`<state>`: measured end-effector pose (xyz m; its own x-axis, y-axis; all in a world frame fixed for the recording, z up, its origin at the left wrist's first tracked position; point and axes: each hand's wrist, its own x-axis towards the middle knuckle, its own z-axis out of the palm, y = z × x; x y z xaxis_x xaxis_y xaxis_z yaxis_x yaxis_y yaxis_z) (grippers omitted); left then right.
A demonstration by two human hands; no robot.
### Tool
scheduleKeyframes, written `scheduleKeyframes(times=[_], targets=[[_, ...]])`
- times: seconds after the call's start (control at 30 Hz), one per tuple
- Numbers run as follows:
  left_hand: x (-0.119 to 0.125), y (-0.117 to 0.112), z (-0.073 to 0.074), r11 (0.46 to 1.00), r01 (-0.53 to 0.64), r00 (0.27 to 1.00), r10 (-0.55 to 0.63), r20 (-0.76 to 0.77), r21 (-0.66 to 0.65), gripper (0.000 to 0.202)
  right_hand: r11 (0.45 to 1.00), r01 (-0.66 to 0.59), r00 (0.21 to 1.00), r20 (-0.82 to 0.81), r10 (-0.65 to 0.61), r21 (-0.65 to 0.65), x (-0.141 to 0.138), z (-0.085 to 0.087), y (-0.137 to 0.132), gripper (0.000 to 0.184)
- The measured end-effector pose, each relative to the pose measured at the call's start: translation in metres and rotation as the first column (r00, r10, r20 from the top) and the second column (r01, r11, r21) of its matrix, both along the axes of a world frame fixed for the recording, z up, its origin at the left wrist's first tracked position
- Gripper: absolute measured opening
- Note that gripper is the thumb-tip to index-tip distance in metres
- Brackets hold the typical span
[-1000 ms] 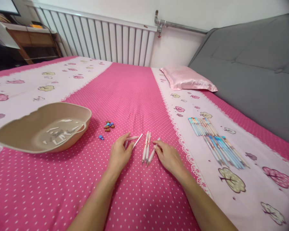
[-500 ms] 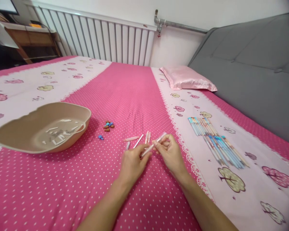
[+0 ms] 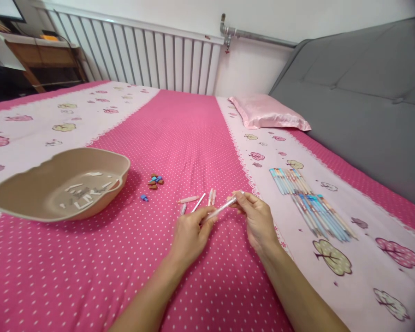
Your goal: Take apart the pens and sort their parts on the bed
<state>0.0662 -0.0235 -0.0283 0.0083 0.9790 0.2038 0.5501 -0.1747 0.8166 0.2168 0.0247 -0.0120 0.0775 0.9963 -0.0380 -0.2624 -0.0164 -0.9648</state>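
A clear pen barrel (image 3: 223, 208) is held between both hands just above the pink dotted bed sheet (image 3: 180, 138). My left hand (image 3: 190, 235) pinches its near end and my right hand (image 3: 257, 219) pinches its far end. Just beyond the hands lie a few loose pen parts (image 3: 198, 200) on the sheet. A small heap of blue and brown caps (image 3: 154, 180) sits further left.
A beige tray (image 3: 31, 205) holding several small white and grey pieces stands at the left. A row of finished blue and tan pens (image 3: 309, 203) lies at the right. A pink pillow (image 3: 268, 113), a grey headboard (image 3: 363, 101) and a white radiator (image 3: 138, 55) are behind.
Both hands lifted off the sheet with one pen barrel from the loose group; the right hand slid to its far end and the pair shifted slightly right.
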Motion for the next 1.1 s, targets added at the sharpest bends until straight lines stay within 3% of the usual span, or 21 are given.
scheduleKeyframes(times=[0.13, 0.27, 0.4, 0.57, 0.63, 0.7, 0.77, 0.87, 0.97, 1.1], targets=[[-0.001, 0.001, 0.000, 0.995, 0.079, 0.986, -0.069, 0.150, -0.062, 0.031, 1.000, -0.011, 1.000, 0.007, 0.011, 0.006, 0.001, -0.002, 0.001, 0.019], [0.001, 0.002, 0.003, 0.973, 0.145, 0.922, -0.067, 0.382, -0.181, 0.035, 1.000, -0.010, 1.000, 0.025, 0.010, 0.006, 0.001, -0.004, 0.002, 0.020], [0.003, 0.003, 0.011, 0.923, 0.242, 0.810, -0.022, 0.586, -0.300, 0.035, 1.000, -0.015, 1.000, -0.021, 0.015, -0.007, 0.001, -0.004, 0.002, 0.020], [0.000, -0.001, 0.012, 0.824, 0.416, 0.603, 0.067, 0.795, -0.385, 0.040, 0.997, -0.074, 0.988, -0.134, 0.072, -0.010, 0.000, 0.004, 0.000, 0.016], [-0.002, -0.001, 0.011, 0.774, 0.482, 0.581, 0.068, 0.811, -0.410, 0.042, 0.996, -0.089, 0.986, -0.142, 0.089, 0.006, 0.000, 0.007, -0.002, 0.017], [-0.004, 0.000, 0.010, 0.774, 0.473, 0.617, 0.050, 0.785, -0.421, 0.050, 0.995, -0.098, 0.987, -0.128, 0.099, 0.010, 0.001, 0.009, -0.003, 0.020], [-0.005, 0.002, 0.009, 0.862, 0.347, 0.722, 0.006, 0.692, -0.369, 0.054, 0.997, -0.079, 0.991, -0.106, 0.079, 0.012, 0.001, 0.008, -0.004, 0.022], [-0.005, 0.004, 0.007, 0.988, 0.086, 0.901, -0.024, 0.434, -0.124, 0.043, 1.000, -0.019, 0.996, -0.088, 0.020, 0.009, 0.001, 0.006, -0.003, 0.021], [-0.005, 0.005, 0.003, 0.995, -0.025, 0.972, 0.003, 0.235, 0.092, 0.036, 1.000, 0.015, 0.994, -0.105, -0.016, -0.014, 0.000, 0.005, -0.002, 0.019], [-0.004, 0.004, 0.004, 0.979, -0.099, 0.983, 0.068, 0.171, 0.177, 0.014, 0.999, 0.015, 0.991, -0.129, -0.020, -0.043, -0.001, 0.005, -0.002, 0.020]])
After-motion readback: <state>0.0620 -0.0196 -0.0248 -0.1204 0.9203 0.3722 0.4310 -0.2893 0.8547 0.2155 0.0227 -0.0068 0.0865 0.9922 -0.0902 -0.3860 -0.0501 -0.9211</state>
